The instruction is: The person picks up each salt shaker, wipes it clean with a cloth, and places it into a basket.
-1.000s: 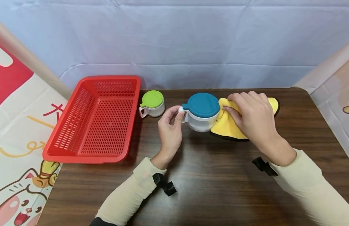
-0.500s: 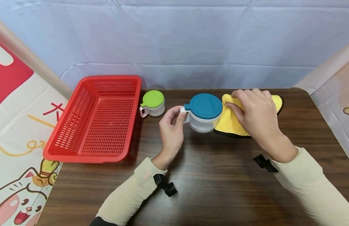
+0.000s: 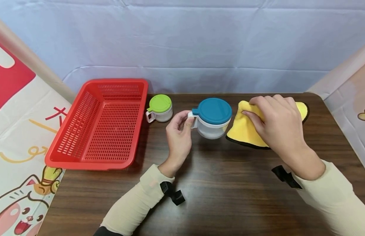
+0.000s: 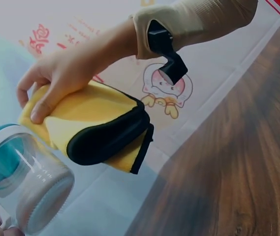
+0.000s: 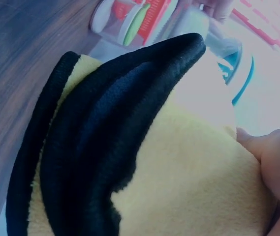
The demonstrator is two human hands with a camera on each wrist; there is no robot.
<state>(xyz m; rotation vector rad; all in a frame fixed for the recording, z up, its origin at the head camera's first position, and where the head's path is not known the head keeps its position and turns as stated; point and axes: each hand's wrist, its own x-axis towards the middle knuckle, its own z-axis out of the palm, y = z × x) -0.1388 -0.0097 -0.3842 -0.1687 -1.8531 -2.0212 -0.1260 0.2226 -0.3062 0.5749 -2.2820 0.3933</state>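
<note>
- Head view: the left hand (image 3: 179, 132), at the middle of the frame, pinches with thumb and fingers the white handle (image 3: 193, 121) of the clear jar with blue lid (image 3: 215, 111), slightly right of centre.
- At right of the frame, the right hand (image 3: 278, 121) pinches the yellow cloth (image 3: 247, 129) between thumb and fingers.
- The cloth is just beside this jar; I cannot tell if they touch.
- The green-lidded jar (image 3: 160, 106) stands left of centre, near the red basket (image 3: 88, 166) in the left part.

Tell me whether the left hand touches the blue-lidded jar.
Touching: in the head view, the left hand pinches the white handle of the jar.
</note>
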